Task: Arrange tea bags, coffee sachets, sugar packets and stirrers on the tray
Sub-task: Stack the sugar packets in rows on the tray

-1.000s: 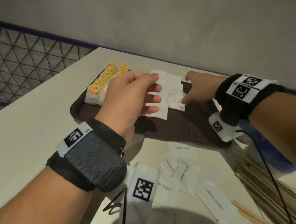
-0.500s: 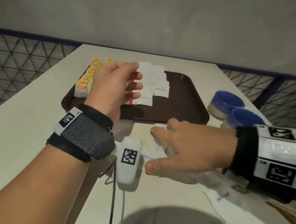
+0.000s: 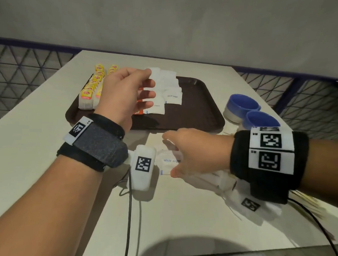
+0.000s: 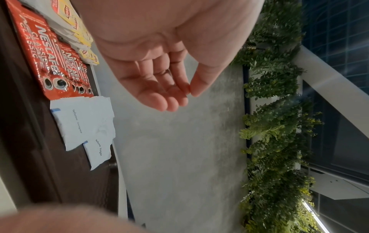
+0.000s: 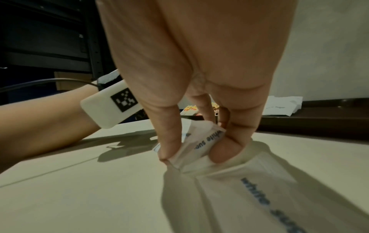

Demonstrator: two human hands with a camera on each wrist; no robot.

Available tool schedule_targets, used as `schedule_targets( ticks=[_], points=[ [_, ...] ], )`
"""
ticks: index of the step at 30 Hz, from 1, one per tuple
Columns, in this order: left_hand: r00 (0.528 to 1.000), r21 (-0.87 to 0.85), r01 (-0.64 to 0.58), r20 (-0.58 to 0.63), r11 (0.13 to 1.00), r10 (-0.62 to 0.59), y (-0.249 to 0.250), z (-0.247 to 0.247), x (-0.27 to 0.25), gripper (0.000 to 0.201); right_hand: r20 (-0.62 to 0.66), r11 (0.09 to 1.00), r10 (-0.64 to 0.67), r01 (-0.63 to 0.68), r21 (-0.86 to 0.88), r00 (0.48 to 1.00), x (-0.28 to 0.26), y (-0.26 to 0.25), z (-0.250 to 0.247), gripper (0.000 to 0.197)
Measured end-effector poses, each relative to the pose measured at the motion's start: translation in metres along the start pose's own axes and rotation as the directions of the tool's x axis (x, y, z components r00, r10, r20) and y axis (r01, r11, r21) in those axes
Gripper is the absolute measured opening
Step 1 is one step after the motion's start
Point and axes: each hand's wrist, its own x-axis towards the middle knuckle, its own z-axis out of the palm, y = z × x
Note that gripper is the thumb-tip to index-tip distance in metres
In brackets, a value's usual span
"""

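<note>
The tray (image 3: 207,110) carries tea bags (image 3: 89,94), coffee sachets (image 4: 40,52) and sugar rows (image 3: 165,93), grouped by kind. Above it, the left hand (image 3: 125,93) hovers relaxed, holding nothing. Just before the tray, the right hand (image 3: 194,153) pinches a sugar packet (image 5: 201,140) off the loose pile, presumably bound for the rows.

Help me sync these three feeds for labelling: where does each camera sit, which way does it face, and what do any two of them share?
Head: worn on the head, looking forward and down at the tray; both forearms, left hand and right hand show.
Left wrist: looks along the empty left hand past coffee sachets toward a wall.
Right wrist: low over the table, looking along fingers pinching a sugar packet; the left forearm shows.
Shared: head and right wrist both show that pinched sugar packet.
</note>
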Motion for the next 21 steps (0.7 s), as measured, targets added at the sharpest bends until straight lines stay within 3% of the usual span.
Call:
schedule_targets(
  ticks=[5, 14, 21],
  points=[
    [1.0, 0.008, -0.009, 0.029, 1.0, 0.009, 0.0, 0.001, -0.003, 0.017, 0.028, 0.998, 0.035, -0.034, -0.047, 0.999, 0.004, 0.001, -0.006, 0.057],
    [0.991, 0.077, 0.035, 0.126, 0.996, -0.044, -0.002, 0.004, -0.005, 0.016, 0.146, 0.986, 0.007, -0.031, 0.165, 0.989, 0.014, 0.009, -0.015, 0.038],
    [0.968, 0.16, 0.07, 0.228, 0.985, -0.106, -0.007, 0.009, -0.008, 0.016, -0.075, 0.984, -0.033, 0.046, 0.174, 0.997, 0.003, 0.014, -0.01, 0.033]
  ],
)
